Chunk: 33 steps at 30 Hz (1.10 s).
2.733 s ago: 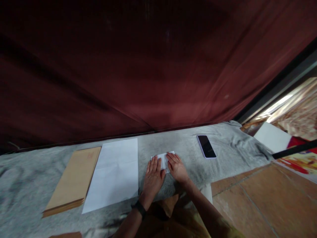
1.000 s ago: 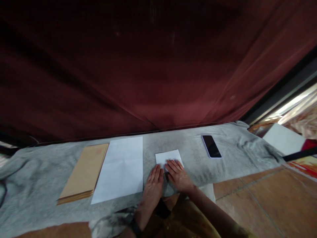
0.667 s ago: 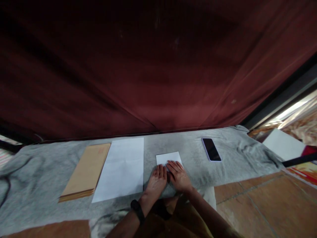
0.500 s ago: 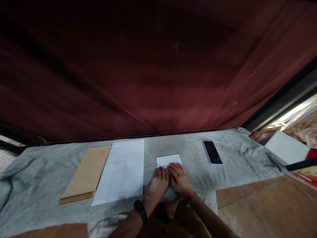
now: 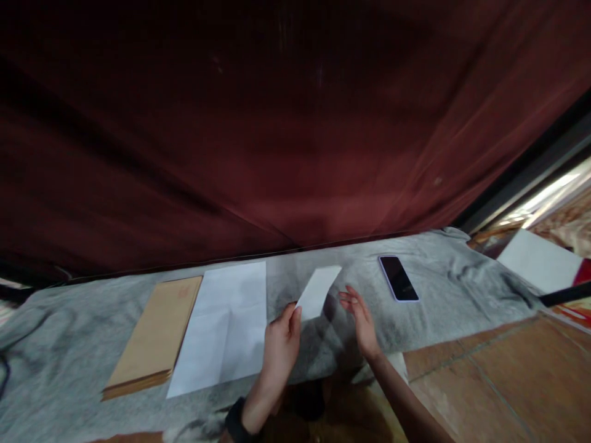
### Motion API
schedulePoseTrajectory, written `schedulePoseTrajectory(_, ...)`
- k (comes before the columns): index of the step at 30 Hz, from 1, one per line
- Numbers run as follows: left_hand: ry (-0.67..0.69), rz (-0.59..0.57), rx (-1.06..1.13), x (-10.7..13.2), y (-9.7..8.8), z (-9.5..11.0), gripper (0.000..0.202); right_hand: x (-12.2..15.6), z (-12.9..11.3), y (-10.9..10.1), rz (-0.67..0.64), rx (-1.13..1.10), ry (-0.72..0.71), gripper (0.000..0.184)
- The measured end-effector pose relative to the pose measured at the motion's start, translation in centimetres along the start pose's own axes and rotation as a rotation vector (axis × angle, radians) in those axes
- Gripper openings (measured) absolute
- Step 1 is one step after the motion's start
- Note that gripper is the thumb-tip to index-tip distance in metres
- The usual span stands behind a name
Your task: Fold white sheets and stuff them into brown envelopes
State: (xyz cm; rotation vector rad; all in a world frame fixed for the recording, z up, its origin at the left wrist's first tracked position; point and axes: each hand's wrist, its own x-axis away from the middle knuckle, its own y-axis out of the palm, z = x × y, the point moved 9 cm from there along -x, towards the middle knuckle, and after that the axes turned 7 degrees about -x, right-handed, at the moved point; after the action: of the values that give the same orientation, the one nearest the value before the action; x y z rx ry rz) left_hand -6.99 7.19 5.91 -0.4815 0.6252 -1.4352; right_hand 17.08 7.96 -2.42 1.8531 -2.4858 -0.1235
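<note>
My left grip (image 5: 281, 341) pinches a small rectangular white paper (image 5: 318, 292), tilted above the grey cloth-covered surface (image 5: 357, 263); my right grip (image 5: 364, 320), fingers spread, holds nothing just right of it.

On cloth (image 5: 357, 261), left to right, envelopes (image 5: 152, 335), sheet (image 5: 226, 326), phone (image 5: 399, 279), curtain (image 5: 295, 141) behind, paper piece (image 5: 317, 291) in left hand (image 5: 281, 341)

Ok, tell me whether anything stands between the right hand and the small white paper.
Nothing visible does: only a gap over the gray cloth parts the right hand from the small white paper, which the left hand holds. The phone lies on the right hand's other side, outside that gap.
</note>
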Motion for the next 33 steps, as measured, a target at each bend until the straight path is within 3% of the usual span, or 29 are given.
schedulePoseTrajectory(3, -0.248, -0.116, 0.487, 0.1, 3.2, -2.0, 0.042, 0.3, 0.0, 2.5, -0.133, -0.142, 0.124, 0.066)
schedulePoseTrajectory(5, -0.383, -0.143, 0.649, 0.6, 5.7, -3.6, 0.046, 0.7, 0.0, 3.3, -0.155, -0.102, 0.118, 0.062)
schedulePoseTrajectory(8, -0.488, -0.15, 0.681, 1.7, 8.3, -5.5, 0.047, 1.1, 0.1, 3.0, -0.099, 0.065, 0.008, 0.048)
schedulePoseTrajectory(11, -0.492, -0.159, 0.628, 2.4, 9.1, -6.8, 0.049, 1.4, 0.4, 2.3, -0.087, 0.32, -0.12, 0.043)
schedulePoseTrajectory(15, -0.367, -0.134, 0.444, 2.5, 7.6, -7.5, 0.054, 1.8, 0.3, 2.0, -0.071, 0.671, -0.279, 0.044)
schedulePoseTrajectory(19, -0.026, 0.039, 0.03, 2.7, 5.0, -5.4, 0.034, 2.1, 0.6, 2.6, -0.07, 0.854, -0.314, 0.045)
schedulePoseTrajectory(21, 0.173, 0.065, -0.197, 3.4, 5.4, -3.5, 0.034, 2.2, 0.6, 3.2, -0.08, 0.895, -0.325, 0.046)
schedulePoseTrajectory(25, 0.446, 0.003, -0.554, 5.6, 8.4, -1.4, 0.045, 2.4, 0.6, 3.6, -0.1, 0.942, -0.33, 0.048)
schedulePoseTrajectory(28, 0.511, -0.017, -0.682, 7.0, 9.5, -1.3, 0.059, 2.4, 0.8, 3.3, -0.113, 0.963, -0.308, 0.048)
schedulePoseTrajectory(33, 0.489, -0.01, -0.749, 8.4, 9.1, -1.5, 0.069, 2.5, 0.2, 3.1, -0.121, 0.979, -0.359, 0.047)
